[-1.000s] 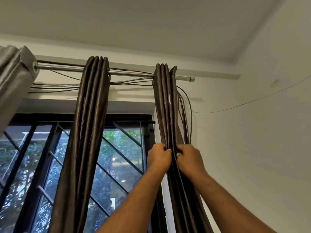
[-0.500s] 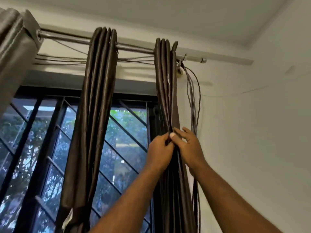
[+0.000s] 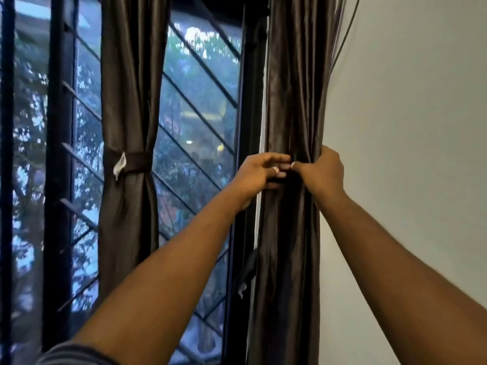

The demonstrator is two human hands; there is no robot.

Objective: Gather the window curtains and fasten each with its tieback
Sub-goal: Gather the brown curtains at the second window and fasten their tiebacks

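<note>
**A:** Where's the curtain that's being handled?

**B:** The dark brown satin curtain (image 3: 290,101) hangs at the window's right edge, just beside the pale plaster wall (image 3: 408,127). Its glossy cloth is pressed into long, narrow vertical pleats and bunched into a tight column.

**A:** And the hands?

**B:** Both grip it at mid-height. The left hand (image 3: 259,172) curls round the column's left edge, with its fingertips showing on the front. The right hand (image 3: 320,171) wraps the right edge, its fingers hidden behind the folds. The two hands touch at the front.

**A:** What's around it?

**B:** A short dark fabric strip (image 3: 249,270) with a pale tip dangles at the curtain's left edge. I cannot tell whether it is the tieback. Further left, a second brown satin curtain (image 3: 129,75) is cinched by a matching brown band (image 3: 137,160) that carries a white tag (image 3: 120,165). Behind both is a black metal window grille (image 3: 200,64) with diagonal bars, and blurred foliage lies beyond it. Thin dark cords (image 3: 342,30) run down between the curtain's top and the wall.

**A:** What differs from half a second ago?

**B:** The hands have slid down the pleats. They were high up then, below the metal rod, which is now out of view along with the ceiling. The right hand's fingers lay straighter on the folds then, and now they close round them.
</note>
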